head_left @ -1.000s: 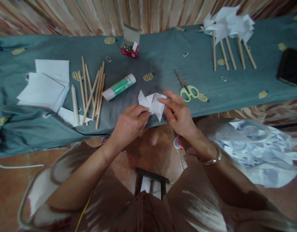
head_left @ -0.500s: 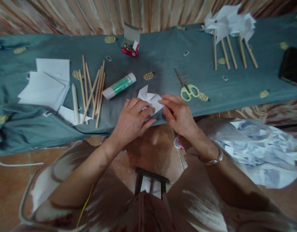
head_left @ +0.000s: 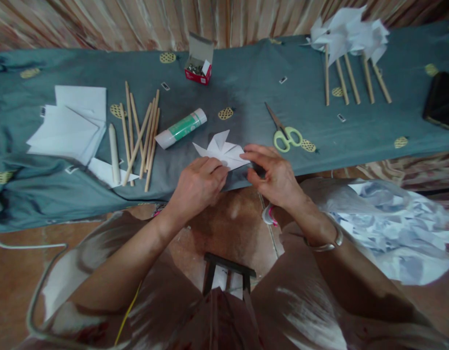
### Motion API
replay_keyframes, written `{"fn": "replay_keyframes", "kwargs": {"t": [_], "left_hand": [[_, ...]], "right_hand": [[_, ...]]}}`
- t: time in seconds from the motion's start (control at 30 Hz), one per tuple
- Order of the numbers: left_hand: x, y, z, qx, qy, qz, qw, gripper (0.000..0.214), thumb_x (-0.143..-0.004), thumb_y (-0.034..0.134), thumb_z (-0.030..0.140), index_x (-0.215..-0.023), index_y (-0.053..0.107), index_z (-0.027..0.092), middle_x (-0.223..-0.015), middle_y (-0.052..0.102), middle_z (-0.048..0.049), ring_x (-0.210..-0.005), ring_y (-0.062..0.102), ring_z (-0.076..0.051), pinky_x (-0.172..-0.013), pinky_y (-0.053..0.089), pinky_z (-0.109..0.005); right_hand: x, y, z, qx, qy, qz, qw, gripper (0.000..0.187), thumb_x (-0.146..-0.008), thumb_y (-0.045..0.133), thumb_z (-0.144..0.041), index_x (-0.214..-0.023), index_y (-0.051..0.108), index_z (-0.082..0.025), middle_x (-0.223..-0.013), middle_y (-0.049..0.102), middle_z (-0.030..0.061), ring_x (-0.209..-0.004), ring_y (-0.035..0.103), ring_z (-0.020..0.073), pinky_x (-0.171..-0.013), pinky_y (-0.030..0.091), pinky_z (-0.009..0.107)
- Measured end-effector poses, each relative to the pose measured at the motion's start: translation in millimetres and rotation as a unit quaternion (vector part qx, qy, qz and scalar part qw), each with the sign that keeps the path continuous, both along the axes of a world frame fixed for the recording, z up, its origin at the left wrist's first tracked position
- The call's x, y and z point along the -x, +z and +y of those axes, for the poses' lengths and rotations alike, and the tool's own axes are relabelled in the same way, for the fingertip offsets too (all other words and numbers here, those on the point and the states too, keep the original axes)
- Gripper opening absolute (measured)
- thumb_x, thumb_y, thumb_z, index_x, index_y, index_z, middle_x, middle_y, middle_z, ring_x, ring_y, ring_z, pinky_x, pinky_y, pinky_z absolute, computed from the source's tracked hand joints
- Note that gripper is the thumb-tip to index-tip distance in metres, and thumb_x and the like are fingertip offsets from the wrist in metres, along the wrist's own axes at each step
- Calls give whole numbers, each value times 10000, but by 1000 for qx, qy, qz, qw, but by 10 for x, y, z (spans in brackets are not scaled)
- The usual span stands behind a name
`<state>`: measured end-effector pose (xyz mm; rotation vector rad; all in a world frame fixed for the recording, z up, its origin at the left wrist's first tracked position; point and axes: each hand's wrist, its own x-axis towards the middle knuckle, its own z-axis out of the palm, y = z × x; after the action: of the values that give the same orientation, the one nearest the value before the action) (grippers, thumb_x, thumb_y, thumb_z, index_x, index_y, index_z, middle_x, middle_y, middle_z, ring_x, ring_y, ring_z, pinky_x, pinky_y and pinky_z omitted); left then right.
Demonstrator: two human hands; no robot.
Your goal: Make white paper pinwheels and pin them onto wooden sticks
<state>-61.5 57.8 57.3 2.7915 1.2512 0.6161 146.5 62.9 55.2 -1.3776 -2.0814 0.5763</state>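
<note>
The folded paper (head_left: 222,148) lies on the cloth (head_left: 246,87) at the table's near edge, between the two hands, and it shows more of itself than half a second ago. Then the left hand (head_left: 198,187) lay spread over its near half; now that hand has drawn back toward the body, fingers curled, their tips nipping the paper's near edge. A long point has come clear to the left and another stands up at the far side. The right hand (head_left: 277,174) has hardly shifted: its fingers reach over the paper's right tip with the thumb tucked below, though whether they pinch the tip or only rest on it I cannot tell. For the work in hand this looks like a fold just pressed down and uncovered — the piece lies flatter and wider, with its points fanned out. Around it nothing has moved. The glue stick (head_left: 181,128) lies just beyond the paper to the left, the scissors (head_left: 284,133) near the right hand, and the loose sticks (head_left: 140,138) and the paper stack (head_left: 69,124) well off to the left. The pin box (head_left: 198,65) stands open at the far edge — the pinwheels (head_left: 350,31) on their sticks lie at the far right.
</note>
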Motion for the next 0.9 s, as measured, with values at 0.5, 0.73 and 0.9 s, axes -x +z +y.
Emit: {"fn": "replay_keyframes", "kwargs": {"t": [0.5, 0.73, 0.9], "left_hand": [[46, 21, -49, 15, -5, -1, 1000, 208, -959, 454, 203, -938, 649, 133, -891, 673, -75, -808, 626, -186, -732, 514, -311], [50, 28, -72, 21, -15, 4, 1000, 200, -951, 454, 205, -915, 644, 153, -889, 665, -61, -814, 616, -181, -742, 504, -311], [39, 36, -78, 20, -20, 6, 1000, 209, -949, 458, 200, -917, 655, 142, -860, 656, -67, -800, 604, -189, -720, 498, -319]], "right_hand": [[-50, -2, 13, 43, 23, 66, 997, 235, -779, 634, -180, -978, 719, -268, -1330, 586, 49, -1194, 562, 262, -1044, 438, 511], [-28, -27, 56, 69, 13, 118, 991, 103, -816, 677, -257, -887, 743, -290, -1300, 604, 20, -1174, 579, 244, -1045, 444, 500], [23, -29, 73, 59, -4, 113, 992, 80, -818, 681, -306, -870, 733, -275, -1306, 605, 33, -1164, 584, 260, -1036, 438, 520]]}}
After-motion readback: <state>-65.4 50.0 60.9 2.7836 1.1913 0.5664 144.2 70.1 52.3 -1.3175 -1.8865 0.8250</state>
